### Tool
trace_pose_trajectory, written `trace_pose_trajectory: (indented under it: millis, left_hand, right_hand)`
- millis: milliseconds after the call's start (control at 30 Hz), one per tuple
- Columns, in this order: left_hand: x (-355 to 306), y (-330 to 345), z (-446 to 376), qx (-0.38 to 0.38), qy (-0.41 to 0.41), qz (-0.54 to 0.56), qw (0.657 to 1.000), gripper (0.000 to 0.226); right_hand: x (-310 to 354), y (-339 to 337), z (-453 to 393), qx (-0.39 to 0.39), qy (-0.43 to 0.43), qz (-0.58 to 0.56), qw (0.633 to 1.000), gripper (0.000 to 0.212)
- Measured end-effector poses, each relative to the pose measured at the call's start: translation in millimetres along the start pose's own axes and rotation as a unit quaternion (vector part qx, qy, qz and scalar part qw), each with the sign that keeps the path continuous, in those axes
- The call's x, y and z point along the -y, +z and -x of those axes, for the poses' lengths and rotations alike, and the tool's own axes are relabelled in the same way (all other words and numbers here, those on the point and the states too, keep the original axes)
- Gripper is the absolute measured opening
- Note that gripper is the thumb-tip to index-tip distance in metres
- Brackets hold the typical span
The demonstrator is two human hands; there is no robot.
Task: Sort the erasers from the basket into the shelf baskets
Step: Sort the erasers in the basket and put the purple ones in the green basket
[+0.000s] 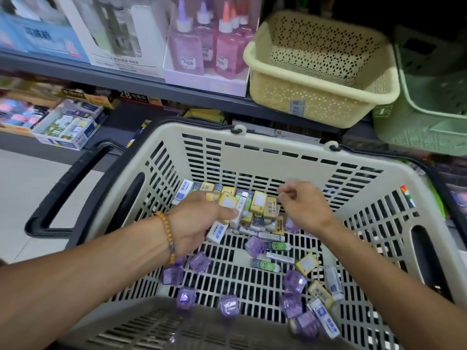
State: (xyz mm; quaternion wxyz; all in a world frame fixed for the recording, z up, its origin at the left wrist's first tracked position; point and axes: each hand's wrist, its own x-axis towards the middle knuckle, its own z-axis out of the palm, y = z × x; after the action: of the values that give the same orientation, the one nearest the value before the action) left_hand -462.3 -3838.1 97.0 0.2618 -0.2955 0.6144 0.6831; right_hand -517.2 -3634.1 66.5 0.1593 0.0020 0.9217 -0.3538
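Many small boxy erasers (257, 208) across slotted plastic basket (252, 150).

Shopping basket (252, 157): off-white plastic, slotted grid pattern; handles (65, 188) black. Erasers inside: yellow sleeves with white label patches (260, 203), white sleeves with blue print (217, 232), translucent purple cubes (294, 281), white ones with green and purple ends (265, 264). Shelf basket (321, 97): pale yellow, dotted perforation pattern, blue-and-white sticker. Neighbouring shelf basket (424, 122): pale green, lattice pattern, possibly woven-look (dim, blurred). Bottles (225, 44): pink and lilac, white caps. Bracelet (168, 231) on left wrist: tan beads.
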Motion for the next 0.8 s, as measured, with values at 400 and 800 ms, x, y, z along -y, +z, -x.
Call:
trace_pose_trajectory:
  millis: [400, 800]
  left_hand:
    - [4, -33, 20, -0.041, -0.031, 0.051, 0.997, 0.025]
    - [5, -66, 41, -0.066, -0.045, 0.108, 0.991, 0.011]
  right_hand:
    - [44, 22, -14, 0.179, 0.013, -0.201, 0.963, 0.012]
    - [105, 104, -34, 0.170, -0.021, -0.193, 0.966, 0.020]
